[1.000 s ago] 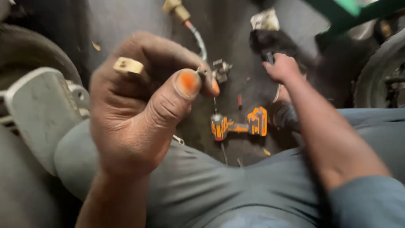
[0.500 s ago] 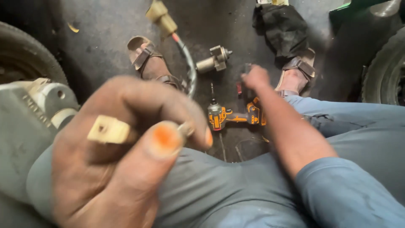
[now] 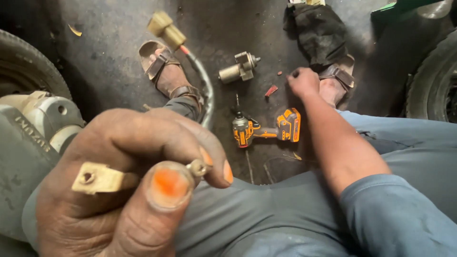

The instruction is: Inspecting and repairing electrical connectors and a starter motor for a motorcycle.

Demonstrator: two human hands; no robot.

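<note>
My left hand (image 3: 124,185) fills the lower left, close to the camera. It pinches a small brass terminal piece (image 3: 97,178) with a flat holed tab, and a tiny screw end (image 3: 197,167) pokes out between thumb and forefinger. My right hand (image 3: 303,82) is stretched out towards the floor, fingers closed in a fist around a small dark thing that I cannot make out. It hovers just above an orange and black cordless driver (image 3: 266,129) lying on the ground.
A small metal motor part (image 3: 239,68) lies on the dark floor, a red scrap (image 3: 271,90) beside it. A cable with a tan connector (image 3: 166,28) curves past my sandalled left foot (image 3: 166,74). Tyres (image 3: 431,81) stand at both sides; a grey engine casing (image 3: 28,143) at left.
My left hand has come nearer the camera and lower, still holding the brass piece. My right hand has drawn back from the far floor to above the driver.
</note>
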